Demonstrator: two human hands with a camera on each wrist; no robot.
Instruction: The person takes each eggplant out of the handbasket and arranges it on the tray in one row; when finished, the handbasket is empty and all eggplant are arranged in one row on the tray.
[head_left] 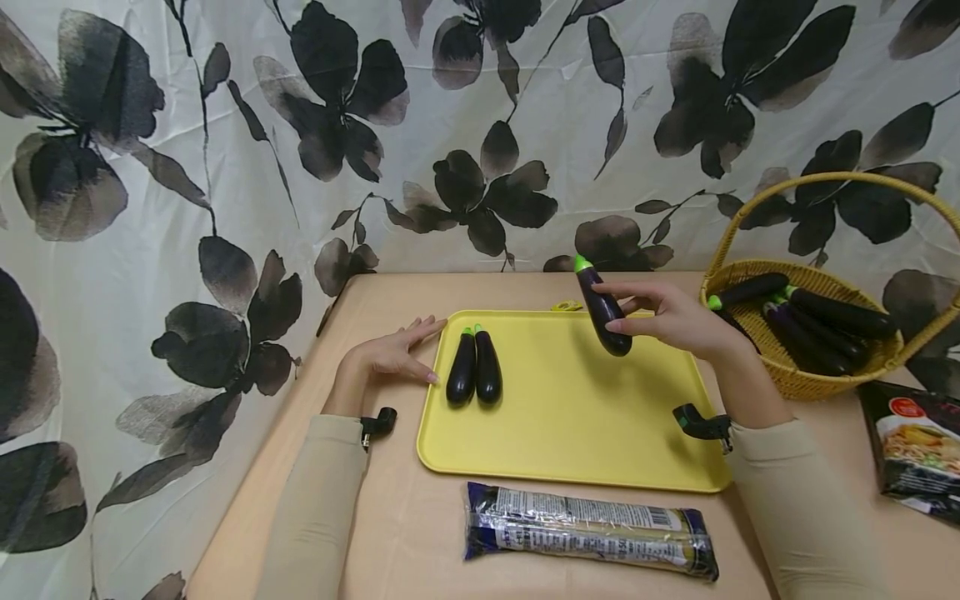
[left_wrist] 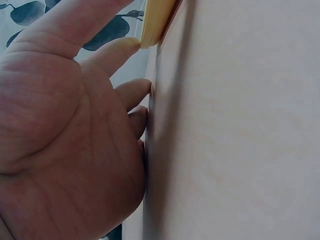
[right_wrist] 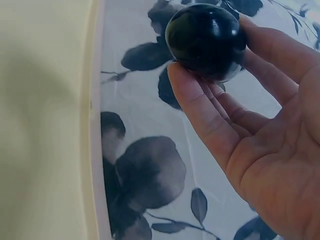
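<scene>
Glossy dark-purple eggplant (head_left: 600,307) pinched by right hand (head_left: 671,315), left hand (head_left: 390,350) extended against yellow rectangular tray (head_left: 570,433), could be dropped if slick skin slips.

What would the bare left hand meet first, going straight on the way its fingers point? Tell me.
The left hand would most likely meet the left rim of the yellow, rectangular, plastic-looking tray; one fingertip seems to touch it in the left wrist view, though exact height is unclear.

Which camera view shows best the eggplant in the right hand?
The head view: the held eggplant appears nearly whole, green tip included. The right wrist view shows only its rounded dark end; the left wrist view does not show it.
</scene>
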